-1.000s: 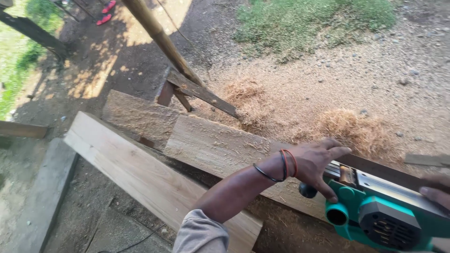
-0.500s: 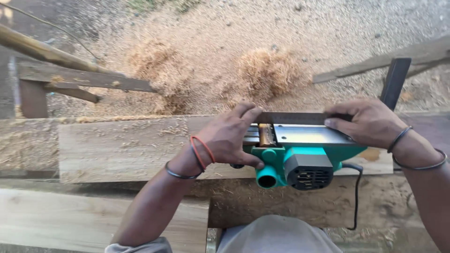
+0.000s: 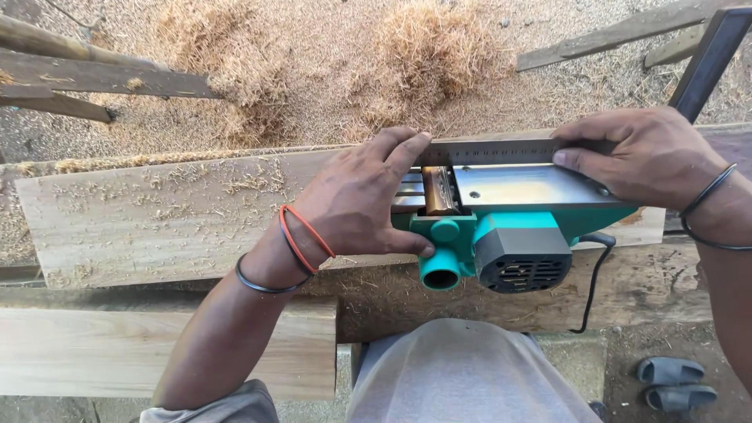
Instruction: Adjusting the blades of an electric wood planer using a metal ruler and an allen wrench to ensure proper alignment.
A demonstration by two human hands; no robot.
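A person steadies a teal electric hand planer, turned sole-up, on a pale rough-sawn wooden plank flecked with shavings. The left hand is spread over the planer's left end, thumb curled under beside the round teal dust port and fingers stretched to the far edge near the exposed cutter drum. The right hand lies flat and nearly open on the far right end of the bright metal sole plate, fingertips pressing down rather than gripping. A black power cord trails from the planer's right side toward the ground. A second lighter wooden board lies nearer on the left, mounds of golden wood shavings sit on the ground beyond, and a pair of grey sandals rests at near right. The tool looks heavy, rigid and top-heavy when inverted, its polished sole likely slippery; the safest hold appears to be the plastic body and both ends, well clear of the blades.
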